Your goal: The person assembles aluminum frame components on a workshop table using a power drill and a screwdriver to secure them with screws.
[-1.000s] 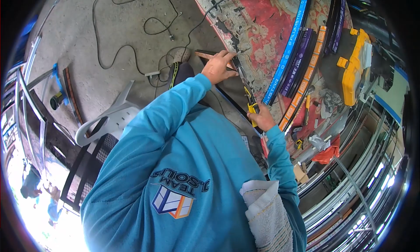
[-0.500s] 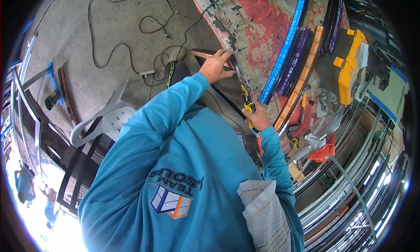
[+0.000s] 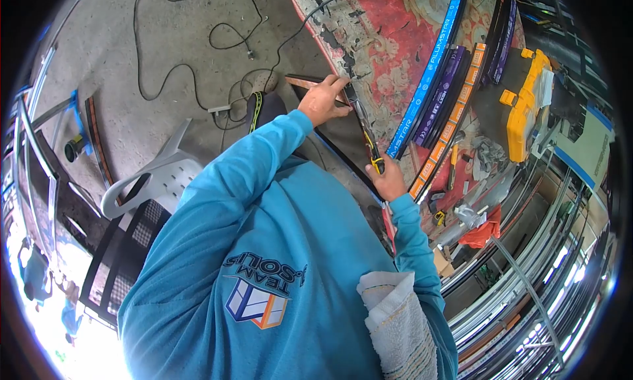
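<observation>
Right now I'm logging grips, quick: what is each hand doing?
Left hand: fingers pressed on the corner of the dark frame, not wrapped around it.
Right hand: closed on yellow-handled pliers.

Left hand [image 3: 322, 100] pressed flat on the corner of a dark frame piece [image 3: 343, 133], fingers over its wooden-coloured edge. Right hand [image 3: 388, 181] grips a yellow-handled tool [image 3: 373, 154] whose tip lies on the frame's edge, between the two hands. Just beyond the right hand: blue ALUMSTAR-wrapped profiles [image 3: 428, 70] on the worn red table covering [image 3: 386, 37]. Yellow mitre saw [image 3: 524, 106] well beyond. Cables [image 3: 191, 70] on the floor past the left hand.
</observation>
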`<state>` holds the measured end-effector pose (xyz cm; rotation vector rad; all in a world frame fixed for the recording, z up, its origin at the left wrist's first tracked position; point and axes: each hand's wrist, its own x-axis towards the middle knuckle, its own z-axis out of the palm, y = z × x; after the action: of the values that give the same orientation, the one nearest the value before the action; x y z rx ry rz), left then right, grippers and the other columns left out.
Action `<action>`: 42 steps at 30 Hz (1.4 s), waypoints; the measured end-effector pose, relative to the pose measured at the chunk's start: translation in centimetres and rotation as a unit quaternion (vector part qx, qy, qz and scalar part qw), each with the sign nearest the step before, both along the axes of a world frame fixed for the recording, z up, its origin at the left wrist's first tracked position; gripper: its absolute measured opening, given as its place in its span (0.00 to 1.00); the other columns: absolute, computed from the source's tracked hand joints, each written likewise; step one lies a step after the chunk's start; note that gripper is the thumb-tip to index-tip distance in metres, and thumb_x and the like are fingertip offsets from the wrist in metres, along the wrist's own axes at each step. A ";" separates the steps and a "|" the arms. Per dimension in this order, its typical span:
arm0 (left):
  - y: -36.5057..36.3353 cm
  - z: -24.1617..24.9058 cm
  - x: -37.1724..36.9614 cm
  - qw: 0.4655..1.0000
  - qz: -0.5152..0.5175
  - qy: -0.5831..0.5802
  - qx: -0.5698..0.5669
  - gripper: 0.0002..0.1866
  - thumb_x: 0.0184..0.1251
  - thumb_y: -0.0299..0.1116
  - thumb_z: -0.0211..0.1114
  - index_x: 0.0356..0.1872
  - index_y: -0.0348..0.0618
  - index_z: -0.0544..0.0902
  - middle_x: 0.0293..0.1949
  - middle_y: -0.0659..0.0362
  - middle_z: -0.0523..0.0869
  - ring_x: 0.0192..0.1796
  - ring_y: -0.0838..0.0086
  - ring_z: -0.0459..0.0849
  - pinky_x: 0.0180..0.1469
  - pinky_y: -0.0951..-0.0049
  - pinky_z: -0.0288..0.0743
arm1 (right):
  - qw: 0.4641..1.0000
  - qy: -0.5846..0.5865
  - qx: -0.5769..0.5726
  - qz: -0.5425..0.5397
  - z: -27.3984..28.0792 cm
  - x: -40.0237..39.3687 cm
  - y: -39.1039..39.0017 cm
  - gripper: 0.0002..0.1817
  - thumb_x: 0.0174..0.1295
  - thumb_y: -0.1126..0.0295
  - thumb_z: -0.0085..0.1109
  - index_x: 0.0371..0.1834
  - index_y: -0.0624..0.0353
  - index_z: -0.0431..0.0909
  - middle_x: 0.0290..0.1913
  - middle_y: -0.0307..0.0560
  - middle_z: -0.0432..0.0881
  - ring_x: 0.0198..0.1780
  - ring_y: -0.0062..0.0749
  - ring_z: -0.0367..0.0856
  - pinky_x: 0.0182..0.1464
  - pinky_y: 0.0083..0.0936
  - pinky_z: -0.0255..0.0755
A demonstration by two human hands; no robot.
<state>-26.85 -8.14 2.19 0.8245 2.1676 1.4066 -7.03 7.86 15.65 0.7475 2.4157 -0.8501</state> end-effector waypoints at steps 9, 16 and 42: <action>0.0 0.3 -0.1 0.999 -0.003 -0.033 -0.012 0.39 0.47 0.39 0.76 0.64 0.41 0.73 0.57 0.45 0.77 0.55 0.47 0.81 0.57 0.55 0.77 | 0.998 -0.026 0.036 0.044 -0.8 0.4 0.4 0.27 0.59 0.68 0.64 0.58 0.74 0.70 0.51 0.75 0.77 0.55 0.68 0.76 0.57 0.49 0.70; 0.0 -0.1 0.1 1.000 0.001 -0.022 -0.003 0.38 0.48 0.39 0.76 0.63 0.41 0.74 0.57 0.45 0.78 0.55 0.47 0.81 0.58 0.54 0.76 | 0.996 -0.054 0.054 0.038 -0.6 -0.2 -0.4 0.22 0.60 0.68 0.65 0.52 0.72 0.72 0.47 0.74 0.78 0.51 0.69 0.77 0.54 0.51 0.70; -0.2 -0.6 -0.3 1.000 -0.009 -0.021 0.010 0.38 0.48 0.38 0.76 0.64 0.42 0.73 0.56 0.46 0.77 0.54 0.47 0.81 0.56 0.54 0.77 | 0.996 -0.037 0.079 0.004 0.0 0.6 -1.5 0.24 0.62 0.52 0.64 0.46 0.64 0.76 0.40 0.67 0.83 0.43 0.66 0.82 0.44 0.52 0.73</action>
<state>-27.16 -8.38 1.63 0.8118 2.1138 1.4256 -6.39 6.31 15.61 0.8126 2.4377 -0.6214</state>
